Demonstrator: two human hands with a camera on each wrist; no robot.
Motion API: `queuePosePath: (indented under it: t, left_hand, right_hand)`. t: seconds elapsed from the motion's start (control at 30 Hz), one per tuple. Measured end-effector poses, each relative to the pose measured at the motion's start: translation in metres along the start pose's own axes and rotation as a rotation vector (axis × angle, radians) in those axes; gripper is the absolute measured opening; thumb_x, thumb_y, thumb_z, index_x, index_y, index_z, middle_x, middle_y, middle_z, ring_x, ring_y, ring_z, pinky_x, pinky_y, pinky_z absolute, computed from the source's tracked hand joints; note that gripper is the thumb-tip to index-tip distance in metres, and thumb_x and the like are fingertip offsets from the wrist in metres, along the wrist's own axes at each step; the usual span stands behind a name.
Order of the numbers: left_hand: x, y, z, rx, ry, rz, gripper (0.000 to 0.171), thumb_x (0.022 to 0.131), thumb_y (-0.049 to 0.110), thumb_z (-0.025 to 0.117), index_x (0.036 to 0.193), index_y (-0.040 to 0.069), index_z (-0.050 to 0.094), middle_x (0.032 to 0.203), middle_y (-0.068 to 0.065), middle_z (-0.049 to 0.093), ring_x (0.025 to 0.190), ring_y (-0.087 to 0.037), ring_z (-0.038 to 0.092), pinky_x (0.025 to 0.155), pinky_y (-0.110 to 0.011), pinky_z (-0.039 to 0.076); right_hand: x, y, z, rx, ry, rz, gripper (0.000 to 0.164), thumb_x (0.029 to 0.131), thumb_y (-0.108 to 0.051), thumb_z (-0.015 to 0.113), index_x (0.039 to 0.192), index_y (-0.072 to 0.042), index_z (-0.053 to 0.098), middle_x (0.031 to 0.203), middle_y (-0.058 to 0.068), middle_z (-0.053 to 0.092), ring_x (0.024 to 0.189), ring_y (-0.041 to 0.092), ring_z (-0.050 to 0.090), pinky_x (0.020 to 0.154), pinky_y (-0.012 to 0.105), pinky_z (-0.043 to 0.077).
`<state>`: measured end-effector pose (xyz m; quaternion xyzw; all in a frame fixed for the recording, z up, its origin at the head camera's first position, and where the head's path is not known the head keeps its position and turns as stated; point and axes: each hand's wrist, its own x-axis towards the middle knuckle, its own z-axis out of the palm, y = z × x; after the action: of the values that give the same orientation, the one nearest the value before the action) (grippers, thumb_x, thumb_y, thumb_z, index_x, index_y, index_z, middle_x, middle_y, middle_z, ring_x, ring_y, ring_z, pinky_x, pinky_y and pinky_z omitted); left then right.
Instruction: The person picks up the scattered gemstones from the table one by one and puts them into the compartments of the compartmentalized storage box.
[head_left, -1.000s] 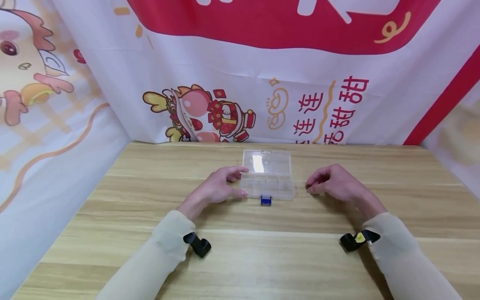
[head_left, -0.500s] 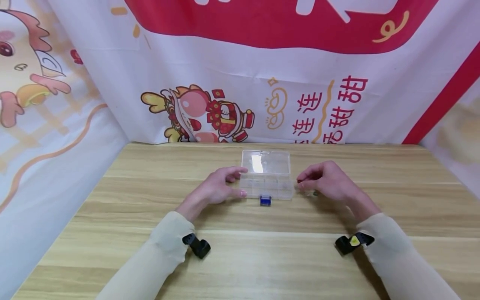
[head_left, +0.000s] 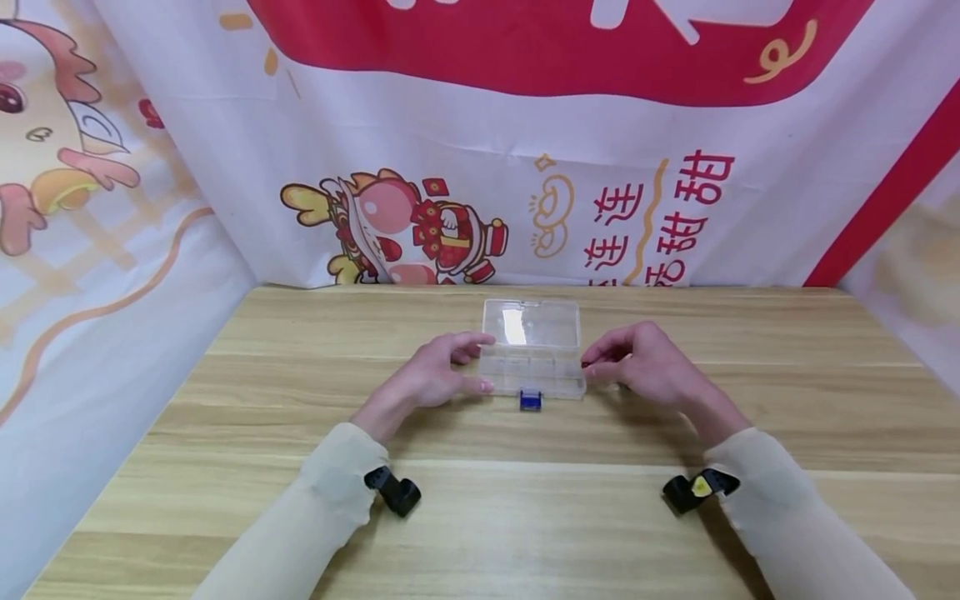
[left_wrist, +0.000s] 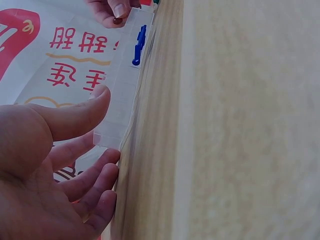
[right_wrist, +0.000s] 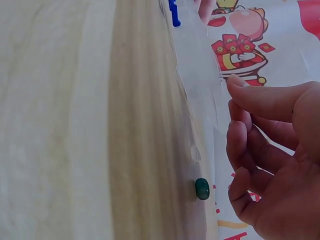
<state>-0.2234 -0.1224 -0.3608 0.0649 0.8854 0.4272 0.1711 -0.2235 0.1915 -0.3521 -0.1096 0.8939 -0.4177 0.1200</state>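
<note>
A clear plastic compartment box (head_left: 531,375) lies on the table in the head view, its lid (head_left: 551,323) tipped back and its blue latch (head_left: 531,401) hanging at the front. My left hand (head_left: 438,371) holds the box's left end, thumb by the front corner and index finger by the hinge. At the right end, my right hand (head_left: 648,362) pinches a small dark reddish-brown bead (left_wrist: 117,20) between thumb and fingertips. A green bead (right_wrist: 202,189) rests on the table under that hand, with a small clear piece (right_wrist: 195,152) near it.
The wooden table (head_left: 540,517) runs back to a printed cloth (head_left: 450,117) hanging behind it. Another cloth (head_left: 112,350) hangs along the left side. A black wrist camera (head_left: 393,492) is strapped over the left sleeve, with another (head_left: 697,490) over the right.
My right hand has moved left with the bead, from apart on the table to the box's right end. The left hand stays at the box's left end.
</note>
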Motion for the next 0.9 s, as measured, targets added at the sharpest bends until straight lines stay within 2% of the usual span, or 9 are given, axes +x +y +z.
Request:
queuePosePath:
  t: [0.5, 0.9]
  left_hand:
    - [0.0, 0.0, 0.0016, -0.001, 0.008, 0.009, 0.066, 0.091, 0.02, 0.085, 0.151, 0.03, 0.059, 0.148, -0.004, 0.058, 0.137, -0.029, 0.053, 0.123, -0.054, 0.039]
    - [-0.0002, -0.0012, 0.0008, 0.001, 0.003, 0.008, 0.065, 0.092, 0.021, 0.084, 0.151, 0.03, 0.059, 0.148, -0.004, 0.058, 0.137, -0.029, 0.053, 0.123, -0.055, 0.04]
  right_hand:
    - [-0.0005, -0.001, 0.0077, 0.001, -0.029, -0.018, 0.01, 0.093, -0.017, 0.081, 0.102, -0.012, 0.08, 0.097, 0.008, 0.072, 0.084, 0.022, 0.057, 0.063, 0.025, 0.05]
    - [0.001, -0.0001, 0.0089, -0.015, -0.035, -0.015, 0.008, 0.093, -0.018, 0.081, 0.101, -0.014, 0.081, 0.097, 0.006, 0.073, 0.085, 0.022, 0.056, 0.065, 0.026, 0.049]
